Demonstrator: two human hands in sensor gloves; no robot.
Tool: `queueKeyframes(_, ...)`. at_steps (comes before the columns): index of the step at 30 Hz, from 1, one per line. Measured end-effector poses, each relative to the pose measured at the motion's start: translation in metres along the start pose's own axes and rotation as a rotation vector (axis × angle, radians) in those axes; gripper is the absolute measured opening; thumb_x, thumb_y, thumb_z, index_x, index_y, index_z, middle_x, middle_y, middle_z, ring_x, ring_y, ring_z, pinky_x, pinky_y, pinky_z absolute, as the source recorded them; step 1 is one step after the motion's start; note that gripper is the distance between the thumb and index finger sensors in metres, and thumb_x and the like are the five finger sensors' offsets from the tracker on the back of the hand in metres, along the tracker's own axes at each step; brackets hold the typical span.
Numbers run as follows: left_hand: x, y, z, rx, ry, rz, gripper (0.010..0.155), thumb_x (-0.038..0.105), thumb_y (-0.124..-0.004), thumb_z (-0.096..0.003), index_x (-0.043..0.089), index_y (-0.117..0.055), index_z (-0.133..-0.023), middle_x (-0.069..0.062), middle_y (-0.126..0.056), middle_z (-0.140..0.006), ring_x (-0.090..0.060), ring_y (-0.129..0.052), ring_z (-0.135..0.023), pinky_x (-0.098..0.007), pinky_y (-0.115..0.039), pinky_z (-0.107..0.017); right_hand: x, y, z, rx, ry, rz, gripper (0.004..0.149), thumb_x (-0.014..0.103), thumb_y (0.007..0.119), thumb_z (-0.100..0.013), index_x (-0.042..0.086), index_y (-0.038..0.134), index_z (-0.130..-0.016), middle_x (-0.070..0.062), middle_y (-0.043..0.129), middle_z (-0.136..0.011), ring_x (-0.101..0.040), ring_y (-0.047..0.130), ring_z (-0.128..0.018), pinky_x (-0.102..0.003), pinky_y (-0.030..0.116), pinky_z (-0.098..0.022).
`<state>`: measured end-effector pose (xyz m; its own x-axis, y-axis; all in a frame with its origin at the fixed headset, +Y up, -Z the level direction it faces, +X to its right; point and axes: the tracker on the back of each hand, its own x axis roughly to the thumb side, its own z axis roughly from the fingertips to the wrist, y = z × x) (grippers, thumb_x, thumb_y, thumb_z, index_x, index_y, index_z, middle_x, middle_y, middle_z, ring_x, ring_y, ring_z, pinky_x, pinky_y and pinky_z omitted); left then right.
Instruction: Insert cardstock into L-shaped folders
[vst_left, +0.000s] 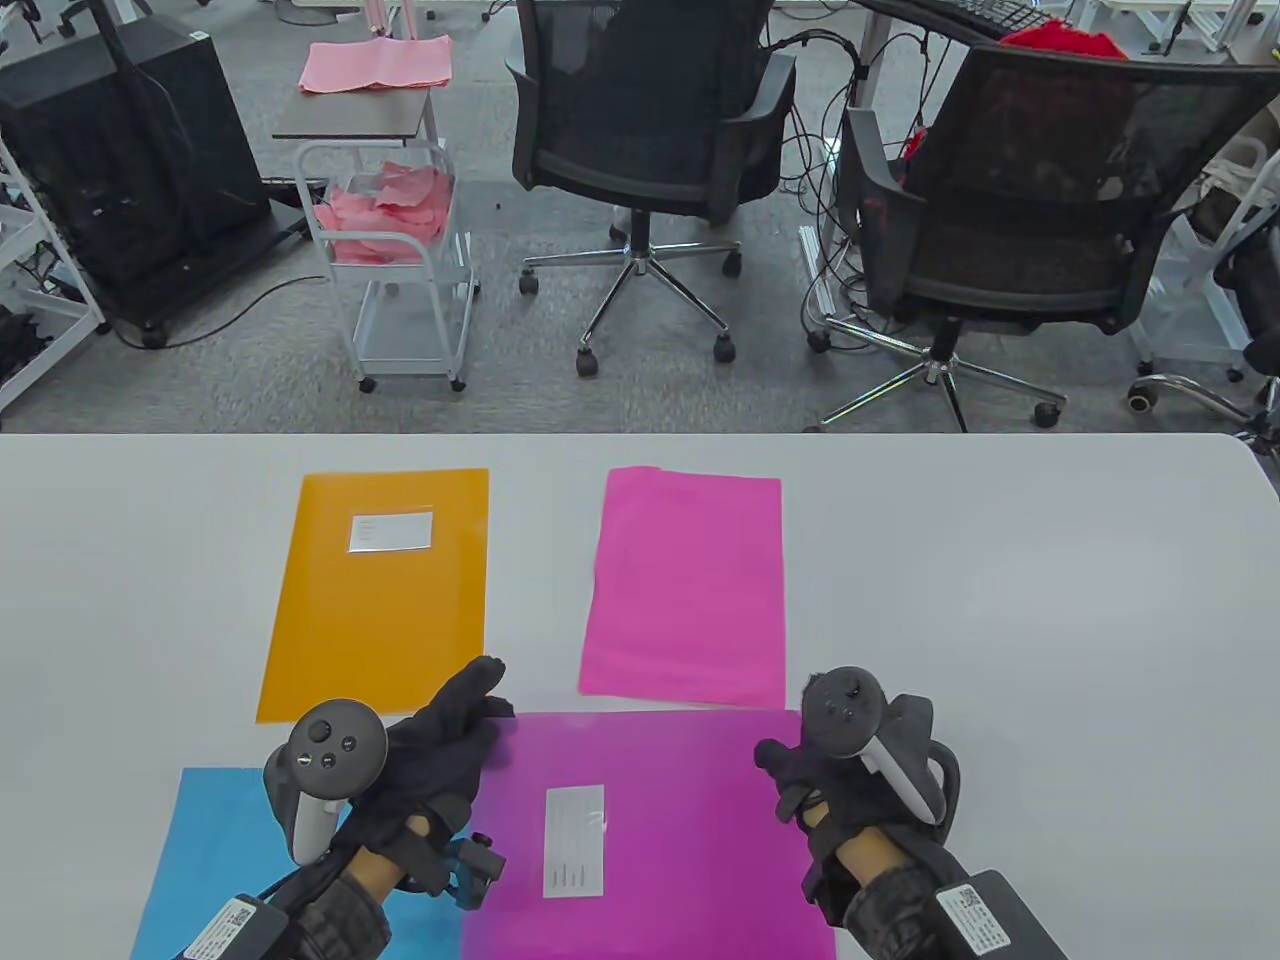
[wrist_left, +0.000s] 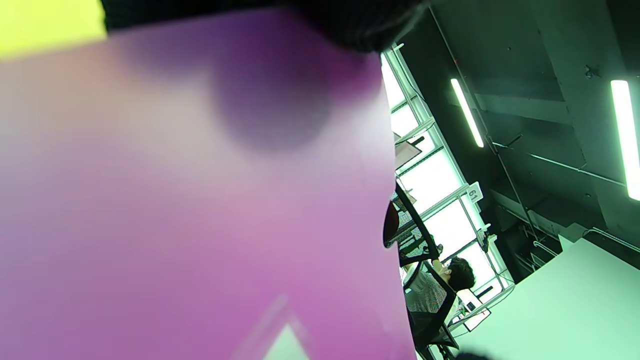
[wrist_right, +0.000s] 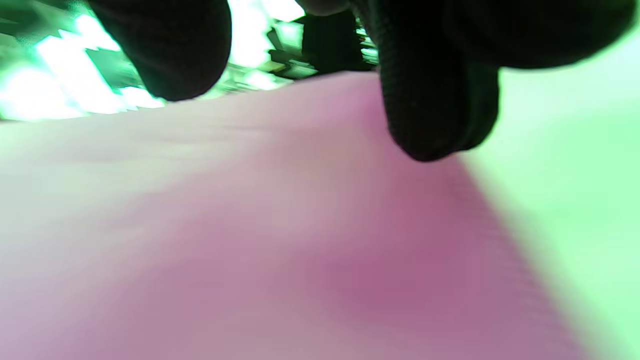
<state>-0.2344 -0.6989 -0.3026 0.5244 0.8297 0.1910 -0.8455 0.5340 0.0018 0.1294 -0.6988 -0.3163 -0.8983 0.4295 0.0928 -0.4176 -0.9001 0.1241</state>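
A translucent magenta folder (vst_left: 650, 830) is laid at the table's (vst_left: 1000, 600) near edge, its white label (vst_left: 574, 840) bearing print too small to be read. Its left corner is touched by the left hand (vst_left: 440, 745), its right edge by the right hand (vst_left: 840, 780); whether either edge is pinched cannot be told. Pink cardstock (vst_left: 685, 585) is seen just beyond, beside 1 orange folder (vst_left: 380, 590).

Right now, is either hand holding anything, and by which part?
Both hands are on the magenta folder: left hand at its upper-left corner, right hand at its right edge. Whether they grip it cannot be told.

Two folders (vst_left: 378, 592) (vst_left: 650, 830), two cardstock sheets (vst_left: 684, 588) (vst_left: 200, 850), two hands (vst_left: 440, 745) (vst_left: 850, 790).
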Motion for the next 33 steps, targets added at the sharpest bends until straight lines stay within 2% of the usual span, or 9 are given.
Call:
queueKeyframes(1, 0.001, -0.003, 0.0, 0.003, 0.001, 0.003, 0.058, 0.022, -0.082, -0.0425, 0.028, -0.064, -0.098, -0.001, -0.096, -0.078, -0.02, -0.112, -0.05, -0.047, -0.09, -0.047, 0.013, 0.006, -0.002, 0.017, -0.134, -0.06, 0.085, 0.051, 0.079, -0.038, 0.015, 0.034, -0.1, -0.028, 0.047, -0.1, -0.033, 0.096, -0.039, -0.034, 0.085, -0.017)
queueKeyframes(6, -0.001, -0.01, 0.003, -0.004, 0.032, 0.058, 0.057, 0.023, -0.082, -0.0422, 0.029, -0.065, -0.097, 0.0, -0.096, -0.077, -0.019, -0.112, -0.05, -0.046, -0.09, -0.047, 0.043, 0.039, -0.014, 0.21, -0.293, -0.077, 0.081, 0.046, 0.079, -0.04, 0.019, 0.032, -0.1, -0.02, 0.046, -0.104, -0.031, 0.098, -0.037, -0.033, 0.086, -0.016)
queueKeyframes(11, -0.005, -0.013, 0.003, -0.048, 0.107, 0.163, 0.057, 0.023, -0.082, -0.0422, 0.03, -0.065, -0.097, 0.001, -0.097, -0.077, -0.018, -0.112, -0.051, -0.046, -0.09, -0.048, 0.029, 0.041, -0.011, 0.128, -0.238, -0.01, 0.077, 0.044, 0.081, -0.037, 0.017, 0.042, -0.098, -0.023, 0.058, -0.089, -0.028, 0.097, -0.037, -0.033, 0.086, -0.017)
queueKeyframes(14, -0.008, -0.013, 0.003, -0.061, 0.132, 0.2, 0.058, 0.023, -0.082, -0.0421, 0.03, -0.065, -0.097, 0.001, -0.097, -0.077, -0.017, -0.112, -0.051, -0.045, -0.091, -0.048, 0.021, 0.036, -0.014, 0.111, -0.213, -0.027, 0.054, 0.04, 0.08, -0.037, 0.018, 0.065, -0.084, -0.021, 0.066, -0.079, -0.025, 0.097, -0.034, -0.032, 0.086, -0.015)
queueKeyframes(18, -0.013, -0.014, 0.003, -0.084, 0.157, 0.277, 0.058, 0.026, -0.081, -0.0434, 0.029, -0.061, -0.099, 0.001, -0.096, -0.078, -0.017, -0.113, -0.053, -0.045, -0.091, -0.048, 0.016, 0.029, -0.016, 0.132, -0.225, -0.08, 0.046, 0.037, 0.079, -0.038, 0.021, 0.068, -0.08, -0.017, 0.081, -0.078, -0.021, 0.103, -0.027, -0.029, 0.09, -0.009)
queueKeyframes(20, -0.018, -0.016, 0.002, -0.141, 0.178, 0.302, 0.066, 0.039, -0.078, -0.0457, 0.025, -0.05, -0.104, 0.0, -0.091, -0.085, -0.019, -0.112, -0.058, -0.046, -0.089, -0.05, 0.014, 0.027, -0.016, 0.14, -0.226, -0.134, 0.045, 0.036, 0.078, -0.038, 0.021, 0.069, -0.079, -0.017, 0.09, -0.067, -0.021, 0.104, -0.025, -0.03, 0.09, -0.008)
queueKeyframes(24, -0.04, -0.031, 0.007, -0.511, 0.3, 0.396, 0.102, 0.074, -0.064, -0.0461, 0.015, -0.008, -0.107, -0.014, -0.062, -0.108, -0.037, -0.096, -0.082, -0.055, -0.077, -0.06, 0.004, 0.022, -0.019, 0.185, -0.275, -0.319, 0.045, 0.036, 0.077, -0.039, 0.02, 0.068, -0.08, -0.015, 0.089, -0.061, -0.021, 0.102, -0.024, -0.031, 0.089, -0.009)
queueKeyframes(27, -0.05, -0.039, 0.011, -0.699, 0.38, 0.457, 0.114, 0.085, -0.057, -0.0438, 0.013, 0.007, -0.103, -0.023, -0.043, -0.114, -0.047, -0.077, -0.098, -0.063, -0.065, -0.066, -0.002, 0.018, -0.02, 0.21, -0.293, -0.385, 0.044, 0.037, 0.077, -0.039, 0.02, 0.068, -0.08, -0.014, 0.089, -0.059, -0.02, 0.1, -0.022, -0.03, 0.088, -0.008)
queueKeyframes(33, -0.049, -0.026, 0.004, -0.703, 0.308, 0.394, 0.117, 0.089, -0.057, -0.042, 0.015, 0.011, -0.102, -0.025, -0.029, -0.116, -0.053, -0.064, -0.104, -0.067, -0.059, -0.068, -0.011, 0.019, -0.023, 0.197, -0.245, -0.375, 0.045, 0.037, 0.077, -0.04, 0.019, 0.068, -0.08, -0.014, 0.089, -0.058, -0.02, 0.1, -0.02, -0.03, 0.087, -0.008)
